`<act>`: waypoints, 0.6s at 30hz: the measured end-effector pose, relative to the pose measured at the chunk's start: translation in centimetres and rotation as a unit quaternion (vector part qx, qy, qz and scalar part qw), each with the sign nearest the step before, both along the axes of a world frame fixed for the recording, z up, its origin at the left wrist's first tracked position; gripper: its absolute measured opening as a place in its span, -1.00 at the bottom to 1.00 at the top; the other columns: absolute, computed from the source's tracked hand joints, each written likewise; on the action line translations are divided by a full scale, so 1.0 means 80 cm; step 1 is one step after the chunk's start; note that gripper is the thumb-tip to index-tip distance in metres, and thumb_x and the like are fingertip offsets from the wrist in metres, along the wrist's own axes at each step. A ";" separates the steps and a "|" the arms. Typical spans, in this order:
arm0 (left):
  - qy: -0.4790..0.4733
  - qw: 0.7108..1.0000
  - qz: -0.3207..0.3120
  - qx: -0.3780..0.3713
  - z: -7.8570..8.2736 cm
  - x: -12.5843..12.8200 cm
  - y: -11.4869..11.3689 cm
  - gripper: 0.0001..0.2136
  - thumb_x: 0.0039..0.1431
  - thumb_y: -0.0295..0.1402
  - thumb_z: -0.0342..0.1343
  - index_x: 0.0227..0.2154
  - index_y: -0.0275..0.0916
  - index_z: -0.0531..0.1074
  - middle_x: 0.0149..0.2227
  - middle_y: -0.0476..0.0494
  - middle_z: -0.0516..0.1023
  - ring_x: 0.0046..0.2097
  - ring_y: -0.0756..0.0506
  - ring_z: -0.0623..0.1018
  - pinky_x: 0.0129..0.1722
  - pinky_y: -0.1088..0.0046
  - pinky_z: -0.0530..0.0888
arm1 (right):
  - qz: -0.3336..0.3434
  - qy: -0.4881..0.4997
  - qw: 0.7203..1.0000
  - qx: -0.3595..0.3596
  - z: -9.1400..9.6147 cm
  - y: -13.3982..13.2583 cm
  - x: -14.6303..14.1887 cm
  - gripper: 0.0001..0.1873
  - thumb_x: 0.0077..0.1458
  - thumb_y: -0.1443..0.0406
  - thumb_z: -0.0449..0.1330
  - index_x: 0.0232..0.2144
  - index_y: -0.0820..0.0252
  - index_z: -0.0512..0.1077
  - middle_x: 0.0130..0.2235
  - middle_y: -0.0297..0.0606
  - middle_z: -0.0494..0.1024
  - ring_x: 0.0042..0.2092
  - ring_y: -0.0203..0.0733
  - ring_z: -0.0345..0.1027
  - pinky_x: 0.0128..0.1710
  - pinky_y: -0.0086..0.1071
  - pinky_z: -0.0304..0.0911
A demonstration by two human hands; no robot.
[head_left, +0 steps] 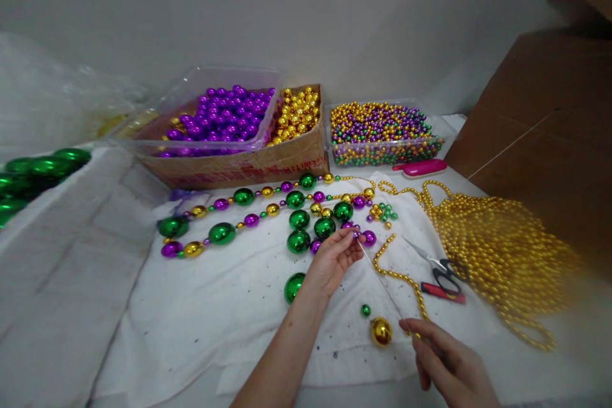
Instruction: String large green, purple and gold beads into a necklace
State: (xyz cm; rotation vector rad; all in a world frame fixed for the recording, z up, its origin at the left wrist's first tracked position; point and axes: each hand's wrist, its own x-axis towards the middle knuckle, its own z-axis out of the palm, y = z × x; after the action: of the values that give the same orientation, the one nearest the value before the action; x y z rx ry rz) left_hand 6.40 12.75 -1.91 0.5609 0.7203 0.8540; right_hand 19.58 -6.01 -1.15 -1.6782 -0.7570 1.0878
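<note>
My left hand (337, 258) is closed in a pinch on a small purple bead (356, 235) above the white cloth. A thin pale string (382, 278) runs from that bead down to my right hand (444, 357), whose thumb and forefinger close on it. Behind the right fingertips hangs or lies a gold bead strand (396, 275); whether it joins the string I cannot tell. Left of the right hand lie a large gold ball (381, 331) and a small green bead (366, 310). Large green balls (299, 241) and purple balls surround my left hand.
A beaded garland (222, 233) loops across the cloth (191, 319). Scissors (437, 266) lie on a red-handled tool (443, 293), beside piled gold bead strands (507, 255). Behind are a tub of purple balls (275, 105), a cardboard box (248, 169) and a mixed-bead tub (387, 143).
</note>
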 end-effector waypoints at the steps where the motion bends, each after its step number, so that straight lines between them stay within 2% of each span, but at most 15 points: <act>1: 0.000 1.000 -0.001 0.001 0.000 0.001 -0.001 -0.83 0.05 -0.42 0.23 -0.27 -0.32 0.45 -0.28 -0.17 0.55 -0.34 0.03 0.53 -0.29 0.52 0.47 | -0.001 0.004 1.000 0.000 0.000 0.000 -0.001 -0.51 -0.04 -0.07 0.16 -0.31 0.19 0.56 -0.70 -0.37 0.29 -0.63 -0.27 0.20 -0.59 -0.43 0.11; 4: 0.008 1.000 -0.018 0.013 0.000 0.002 -0.007 -0.80 0.01 -0.43 0.26 -0.28 -0.33 0.45 -0.32 -0.13 0.54 -0.36 0.04 0.51 -0.31 0.54 0.46 | -0.004 0.020 1.000 0.007 -0.006 0.004 -0.003 -0.51 -0.02 -0.06 0.17 -0.27 0.21 0.54 -0.69 -0.39 0.28 -0.62 -0.28 0.19 -0.58 -0.45 0.10; 6: 0.018 0.998 -0.053 0.026 0.003 0.001 -0.011 -0.76 -0.01 -0.41 0.27 -0.25 -0.33 0.43 -0.30 -0.13 0.53 -0.37 0.04 0.50 -0.34 0.54 0.45 | -0.010 0.034 0.999 0.022 -0.013 0.007 -0.004 -0.54 -0.01 -0.04 0.18 -0.28 0.22 0.51 -0.68 -0.39 0.28 -0.59 -0.30 0.19 -0.56 -0.48 0.10; 9: 0.047 0.991 -0.111 0.056 0.013 -0.003 -0.007 -0.61 0.04 -0.27 0.23 -0.09 -0.29 0.35 -0.23 -0.22 0.54 -0.35 -0.01 0.52 -0.40 0.50 0.43 | -0.010 0.083 0.996 0.016 -0.022 0.012 -0.005 -0.58 0.00 -0.03 0.19 -0.33 0.22 0.42 -0.63 -0.40 0.31 -0.63 -0.42 0.06 -0.66 -0.56 -0.09; 10: 0.078 0.988 -0.109 0.078 0.017 -0.004 -0.001 -0.58 0.06 -0.21 0.20 -0.05 -0.27 0.32 -0.22 -0.24 0.54 -0.35 -0.03 0.52 -0.42 0.49 0.41 | -0.009 0.102 0.995 0.008 -0.025 0.013 -0.005 -0.58 0.01 -0.04 0.19 -0.34 0.22 0.39 -0.62 -0.41 0.32 -0.66 -0.47 -0.02 -0.69 -0.57 -0.19; 12: 0.195 0.967 -0.049 0.154 0.024 -0.006 0.019 -0.61 0.09 -0.14 0.14 -0.09 -0.26 0.34 -0.26 -0.22 0.54 -0.36 -0.06 0.50 -0.43 0.47 0.37 | -0.012 0.129 0.992 0.003 -0.028 0.014 -0.005 -0.57 0.01 -0.04 0.20 -0.34 0.22 0.35 -0.59 -0.41 0.34 -0.69 -0.54 -0.12 -0.70 -0.59 -0.33; 13: 0.276 0.938 -0.004 0.209 0.027 -0.005 0.032 -0.66 0.09 -0.14 0.13 -0.16 -0.26 0.37 -0.28 -0.21 0.54 -0.33 -0.08 0.50 -0.39 0.45 0.37 | -0.017 0.134 0.991 0.006 -0.029 0.013 -0.005 -0.57 0.00 -0.04 0.20 -0.34 0.22 0.34 -0.59 -0.41 0.35 -0.69 -0.55 -0.12 -0.70 -0.59 -0.33; 14: 0.362 0.891 0.039 0.269 0.028 -0.003 0.045 -0.71 0.09 -0.15 0.13 -0.23 -0.25 0.40 -0.28 -0.21 0.53 -0.27 -0.12 0.49 -0.32 0.41 0.37 | -0.023 0.135 0.991 0.011 -0.029 0.013 -0.006 -0.57 -0.01 -0.03 0.21 -0.34 0.23 0.34 -0.59 -0.40 0.36 -0.69 -0.55 -0.11 -0.70 -0.60 -0.33; 15: 0.444 0.832 0.069 0.327 0.029 0.000 0.058 -0.75 0.08 -0.17 0.14 -0.28 -0.25 0.42 -0.27 -0.24 0.53 -0.17 -0.18 0.47 -0.21 0.34 0.35 | -0.028 0.135 0.990 0.015 -0.030 0.013 -0.007 -0.57 -0.01 -0.03 0.22 -0.34 0.23 0.34 -0.59 -0.39 0.36 -0.69 -0.55 -0.10 -0.70 -0.60 -0.32; 17: 0.572 0.708 0.078 0.406 0.026 0.008 0.080 -0.73 0.06 -0.15 0.16 -0.33 -0.27 0.44 -0.22 -0.32 0.51 0.02 -0.31 0.37 -0.01 0.18 0.24 | -0.029 0.136 0.990 0.020 -0.029 0.013 -0.009 -0.56 -0.03 -0.03 0.23 -0.35 0.23 0.34 -0.59 -0.39 0.37 -0.69 -0.56 -0.10 -0.70 -0.60 -0.32; 18: 0.613 0.664 0.061 0.425 0.023 0.013 0.089 -0.70 0.04 -0.12 0.17 -0.33 -0.29 0.44 -0.22 -0.35 0.51 0.06 -0.36 0.32 0.05 0.11 0.16 | -0.028 0.135 0.990 0.021 -0.029 0.013 -0.010 -0.56 -0.03 -0.03 0.23 -0.36 0.24 0.34 -0.59 -0.38 0.37 -0.70 -0.56 -0.10 -0.71 -0.60 -0.32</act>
State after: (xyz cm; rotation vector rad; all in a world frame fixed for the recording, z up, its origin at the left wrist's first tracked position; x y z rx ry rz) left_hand 7.46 19.87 -0.05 2.0815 1.5885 0.8324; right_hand 18.81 -4.98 -3.45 -1.4698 -0.5520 1.2211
